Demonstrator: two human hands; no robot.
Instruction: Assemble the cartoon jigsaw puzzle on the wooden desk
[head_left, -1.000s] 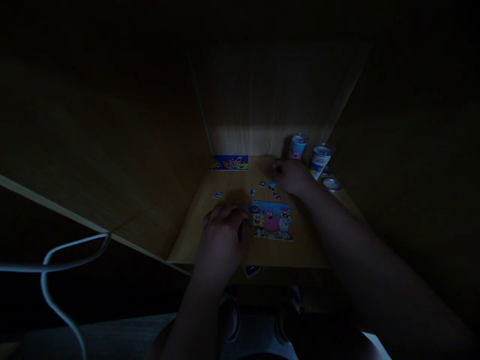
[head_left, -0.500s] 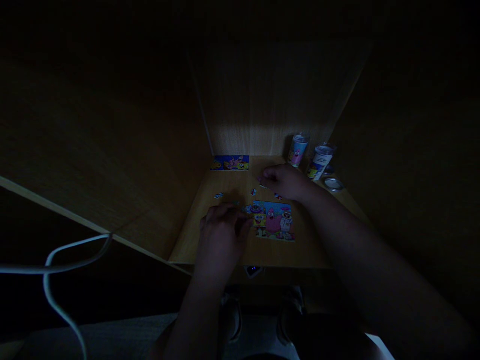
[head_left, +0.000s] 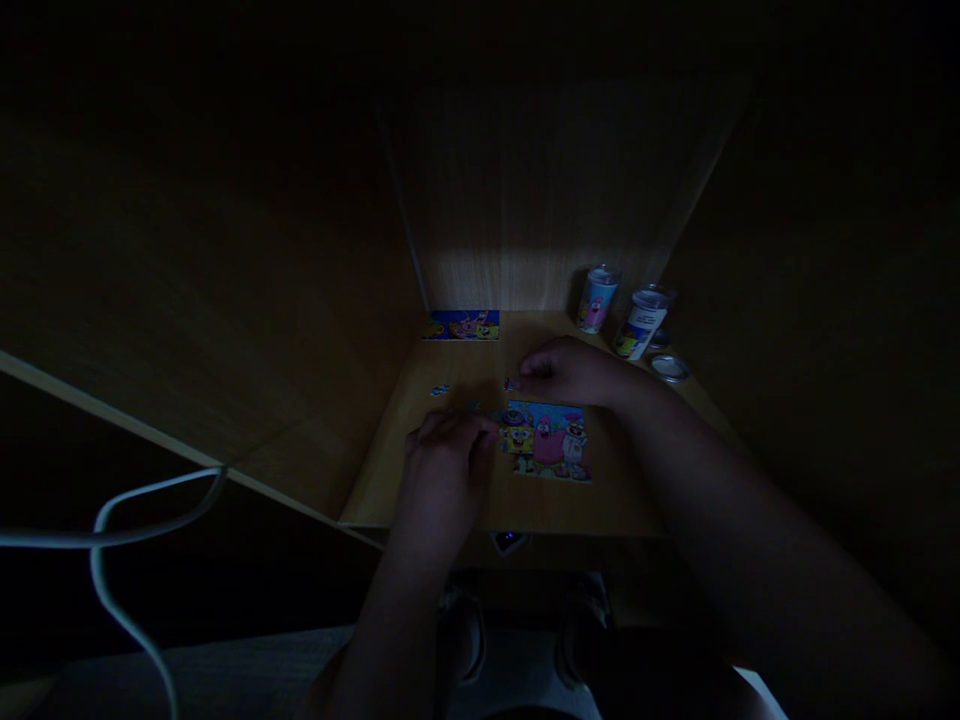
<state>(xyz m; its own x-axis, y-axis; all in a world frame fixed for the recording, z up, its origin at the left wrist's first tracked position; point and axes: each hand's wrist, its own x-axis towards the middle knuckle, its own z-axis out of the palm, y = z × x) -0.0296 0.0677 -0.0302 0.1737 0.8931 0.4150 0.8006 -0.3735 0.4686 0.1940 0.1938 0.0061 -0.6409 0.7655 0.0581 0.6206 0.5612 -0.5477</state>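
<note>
A cartoon jigsaw puzzle (head_left: 551,440), mostly joined, lies on the wooden surface. At its left edge, my left hand (head_left: 446,455) rests with fingers curled together; whatever they hold, if anything, is hidden. My right hand (head_left: 570,370) hovers just above the puzzle's top edge, thumb and fingers closed. By its fingertips is a small loose puzzle piece (head_left: 510,384); I cannot tell whether they touch it. Another loose piece (head_left: 439,390) lies farther left, beyond my left hand. The dim light hides fine detail.
A blue cartoon picture (head_left: 461,325) lies at the back left. Two clear-topped cans, one with a pink figure (head_left: 597,300) and one with a white label (head_left: 641,322), stand at back right, beside a round lid (head_left: 669,368). Wooden panels (head_left: 540,220) enclose the surface; a white cable (head_left: 112,600) hangs left.
My right hand has come slightly nearer and its fingers now cover loose pieces seen before above the puzzle. My left hand has drawn back slightly from the puzzle's left edge.
</note>
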